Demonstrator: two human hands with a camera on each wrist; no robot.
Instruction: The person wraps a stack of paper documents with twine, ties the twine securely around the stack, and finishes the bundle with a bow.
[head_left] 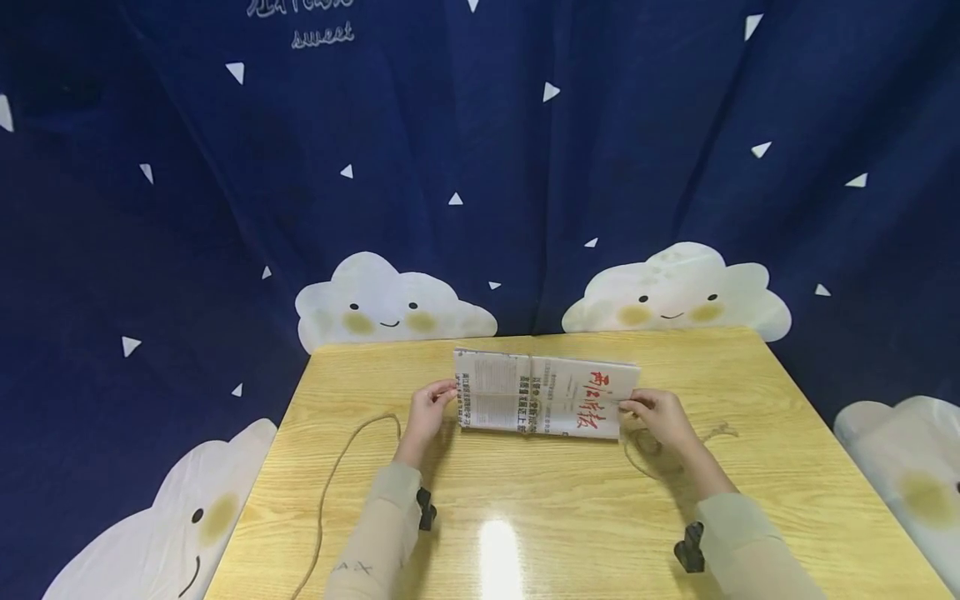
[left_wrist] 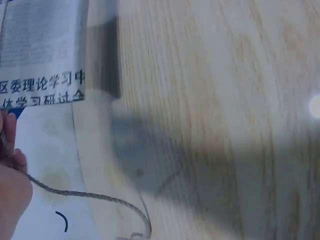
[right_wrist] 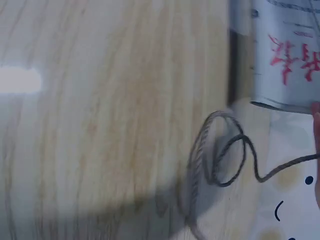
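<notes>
A folded newspaper bundle (head_left: 562, 398) with red and black print is near the back of the table, a twine (head_left: 529, 383) crossing its middle. At the bundle's left edge, my left hand (head_left: 429, 412) pinches the twine, whose loose tail (left_wrist: 82, 193) trails from the fingers. My right hand (head_left: 663, 417) is at the opposite edge, thumb and forefinger together on the twine. From that hand a length of twine (right_wrist: 290, 163) runs down into loops. Only a sliver of the right hand (right_wrist: 317, 130) shows in the right wrist view, so its fingertips are hidden there.
The wooden table (head_left: 570, 517) carries a long twine tail (head_left: 324, 500) curving toward the near left edge. Loose twine loops (head_left: 651, 458) lie below the right hand. Behind the table hangs a dark blue curtain (head_left: 420, 125) with clouds and white triangles.
</notes>
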